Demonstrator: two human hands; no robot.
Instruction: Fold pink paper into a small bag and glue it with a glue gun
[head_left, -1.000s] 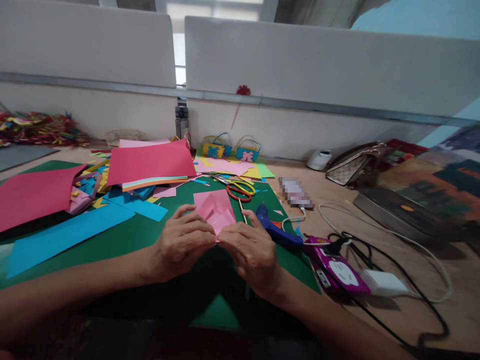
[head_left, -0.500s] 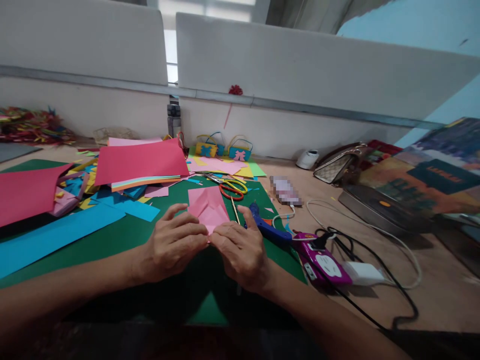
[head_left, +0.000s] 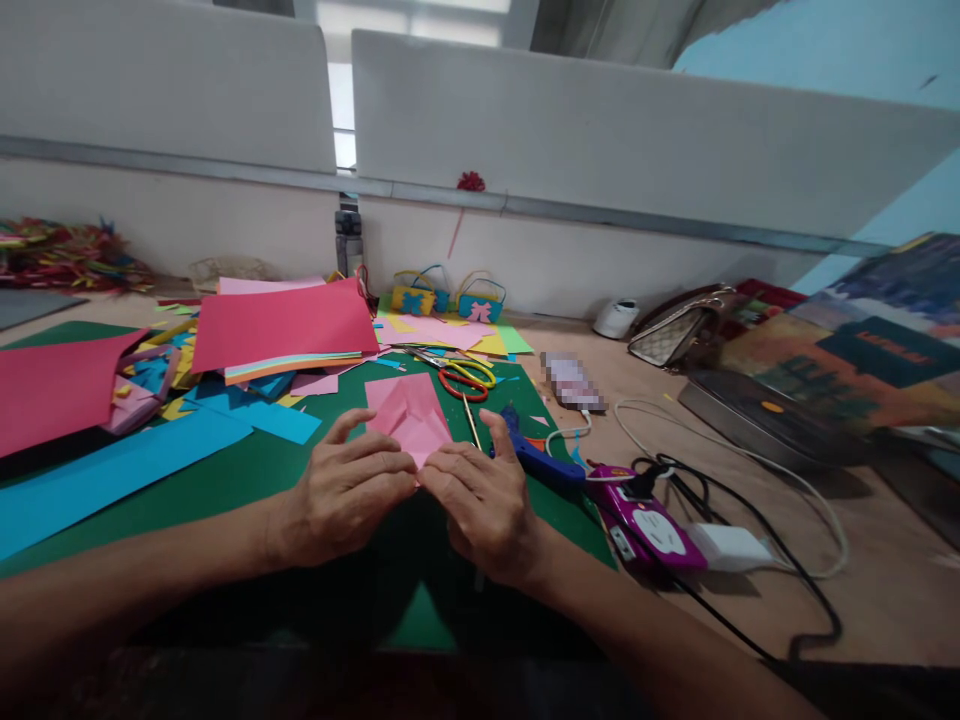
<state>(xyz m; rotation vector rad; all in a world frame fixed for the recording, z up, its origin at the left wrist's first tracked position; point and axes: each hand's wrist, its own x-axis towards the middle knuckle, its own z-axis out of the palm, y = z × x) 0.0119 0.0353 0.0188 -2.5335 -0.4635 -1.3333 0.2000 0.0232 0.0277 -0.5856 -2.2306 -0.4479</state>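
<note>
A folded piece of pink paper [head_left: 409, 415] is pinched at its near end between both hands, above a green cutting mat [head_left: 337, 610]. My left hand [head_left: 349, 490] closes on it from the left, my right hand [head_left: 484, 505] from the right, and their fingertips meet at the bottom edge. Creases show in the paper's middle; its near tip is hidden by fingers. Just beyond lie scissors [head_left: 466, 378] with red and yellow handles. A blue glue gun [head_left: 544, 460] rests to the right of my right hand.
Red sheets [head_left: 285, 325] and blue strips [head_left: 127, 475] cover the left side. Small paper bags [head_left: 480, 306] stand at the back. On the right are a purple power strip [head_left: 645, 525] with cables, a phone [head_left: 572, 383] and a brown case [head_left: 750, 415].
The pink paper's far end has swung slightly to the left. Both hands keep their pinch in nearly the same place.
</note>
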